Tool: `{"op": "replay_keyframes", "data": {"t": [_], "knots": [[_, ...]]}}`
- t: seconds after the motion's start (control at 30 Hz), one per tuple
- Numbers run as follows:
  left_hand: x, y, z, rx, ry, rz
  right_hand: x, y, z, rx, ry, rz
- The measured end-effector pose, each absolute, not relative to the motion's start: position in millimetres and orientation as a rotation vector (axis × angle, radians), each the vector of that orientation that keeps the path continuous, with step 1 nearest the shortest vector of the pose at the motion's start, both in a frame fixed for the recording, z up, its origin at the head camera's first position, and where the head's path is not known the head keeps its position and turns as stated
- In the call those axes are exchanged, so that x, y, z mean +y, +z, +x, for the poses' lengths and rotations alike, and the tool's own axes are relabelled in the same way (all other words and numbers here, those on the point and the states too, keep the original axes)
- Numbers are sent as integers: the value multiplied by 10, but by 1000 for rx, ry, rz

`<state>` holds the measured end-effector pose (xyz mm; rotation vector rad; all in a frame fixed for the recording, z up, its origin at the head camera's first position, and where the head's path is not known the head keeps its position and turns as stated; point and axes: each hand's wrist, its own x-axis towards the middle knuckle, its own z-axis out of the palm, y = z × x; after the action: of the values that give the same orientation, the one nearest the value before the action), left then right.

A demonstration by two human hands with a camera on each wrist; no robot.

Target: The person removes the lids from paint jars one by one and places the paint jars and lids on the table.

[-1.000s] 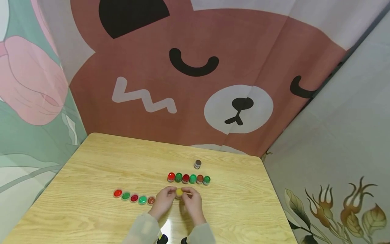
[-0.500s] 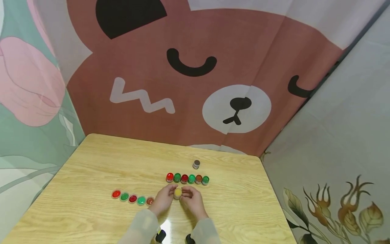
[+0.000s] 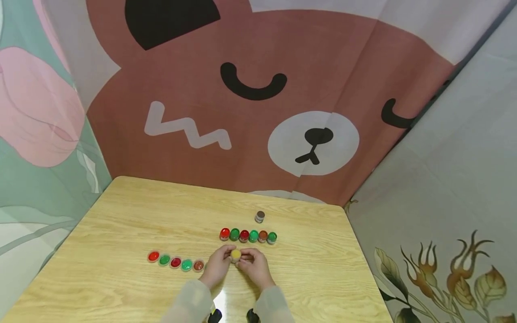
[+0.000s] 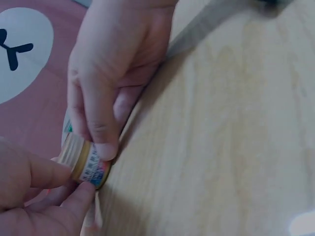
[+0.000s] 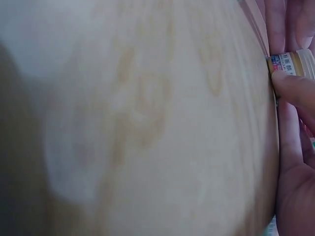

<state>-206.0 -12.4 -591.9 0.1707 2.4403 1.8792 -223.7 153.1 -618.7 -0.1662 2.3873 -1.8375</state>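
Note:
A small paint jar [image 3: 236, 256] with a yellow top stands upright between both hands on the wooden table. My left hand [image 3: 217, 267] pinches it from the left and my right hand [image 3: 255, 268] holds it from the right. In the left wrist view, the jar [image 4: 88, 164] has a clear ribbed lid and a printed label; the right thumb presses low on the label, while the left fingers sit by the lid and lower side. The right wrist view shows only part of the jar [image 5: 288, 65], at its right edge, with the right thumb against it.
Just behind the hands runs a row of several small jars [image 3: 244, 236] in reds, greens and brown. Another jar with a dark top [image 3: 260, 216] stands farther back. To the left lies a row of several flat round coloured pieces [image 3: 175, 263], its right end beside the left hand.
Fingers of both hands were on the yellow jar's top one second ago, then spread slightly apart around it. Now the right thumb and fingers are in closer against its side. The rows have not moved.

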Motion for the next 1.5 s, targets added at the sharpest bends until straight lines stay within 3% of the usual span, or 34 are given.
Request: {"op": "replay_keyframes", "data": {"t": [0.7,0.9,1.5], "knots": [[2,-6049,-1980,2486,2019,52,1483,-6183,-2270,2481,-1791,-158],[-9,-6040,-1964,2466,1999,63,1444,-6074,-2226,2475,-1812,-174],[-11,-6044,-1948,2559,1917,139,1528,-6218,-2275,2449,-1816,-176]]}}
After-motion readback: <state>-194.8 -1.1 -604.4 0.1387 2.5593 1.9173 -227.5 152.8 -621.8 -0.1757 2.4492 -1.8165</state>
